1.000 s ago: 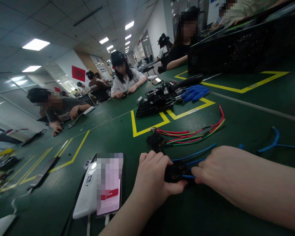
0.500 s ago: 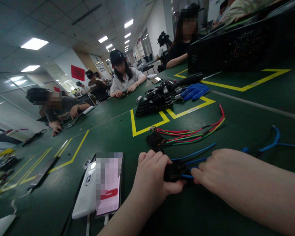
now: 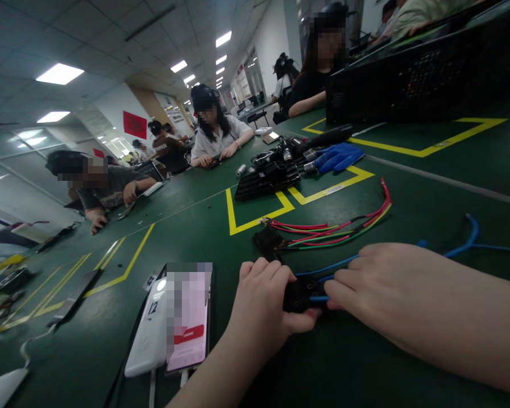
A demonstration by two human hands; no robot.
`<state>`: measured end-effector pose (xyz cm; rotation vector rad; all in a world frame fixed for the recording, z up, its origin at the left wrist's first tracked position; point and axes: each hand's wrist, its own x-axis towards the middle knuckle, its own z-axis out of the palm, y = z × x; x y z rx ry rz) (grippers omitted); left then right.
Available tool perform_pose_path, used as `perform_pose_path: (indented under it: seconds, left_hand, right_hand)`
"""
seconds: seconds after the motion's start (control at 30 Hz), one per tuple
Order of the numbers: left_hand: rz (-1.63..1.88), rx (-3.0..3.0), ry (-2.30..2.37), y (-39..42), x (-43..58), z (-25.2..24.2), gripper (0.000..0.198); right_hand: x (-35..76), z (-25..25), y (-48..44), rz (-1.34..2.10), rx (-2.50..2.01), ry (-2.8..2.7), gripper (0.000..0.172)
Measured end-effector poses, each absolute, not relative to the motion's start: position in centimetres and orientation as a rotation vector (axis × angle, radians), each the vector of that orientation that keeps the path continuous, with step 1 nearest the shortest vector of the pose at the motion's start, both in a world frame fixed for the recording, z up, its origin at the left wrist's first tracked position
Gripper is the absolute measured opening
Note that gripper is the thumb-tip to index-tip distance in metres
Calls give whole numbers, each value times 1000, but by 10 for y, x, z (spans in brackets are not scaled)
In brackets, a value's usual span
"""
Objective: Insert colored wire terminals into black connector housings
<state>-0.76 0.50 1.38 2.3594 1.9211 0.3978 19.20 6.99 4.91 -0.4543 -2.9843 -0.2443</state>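
My left hand [image 3: 263, 300] is wrapped round a black plastic connector block [image 3: 298, 296], thumb at the near side and fingers over the far side. Close to its right, my right hand [image 3: 368, 280] pinches a blue wire [image 3: 318, 298] whose end meets the block; the fingers hide part of it. Another blue wire [image 3: 331, 265] runs behind the right hand. Just beyond my left fingers lies a second black connector [image 3: 267, 241] with red, yellow and green wires [image 3: 344, 233] trailing right.
Left of my forearm lie a white power bank [image 3: 147, 334] and a phone [image 3: 191, 317]. Farther off are a pile of black parts [image 3: 267, 181], a blue glove [image 3: 339, 157] and a large black case [image 3: 391, 90]. Co-workers sit around the green table [image 3: 187, 226].
My right hand has moved slightly left, nearer the connector block, and the blue wires at right have shifted with it. My left hand stays in place.
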Motion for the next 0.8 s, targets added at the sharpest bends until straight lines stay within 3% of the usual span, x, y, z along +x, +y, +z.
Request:
perform_pose_path:
  seconds: [0.37,0.8]
  left_hand:
    - [399,2313,1950,6,-5,16,35]
    - [402,2329,1935,6,-7,14,37]
  right_hand:
    - [189,33,65,-155,-618,-3112,25]
    - [193,29,69,-189,-541,-3053,21]
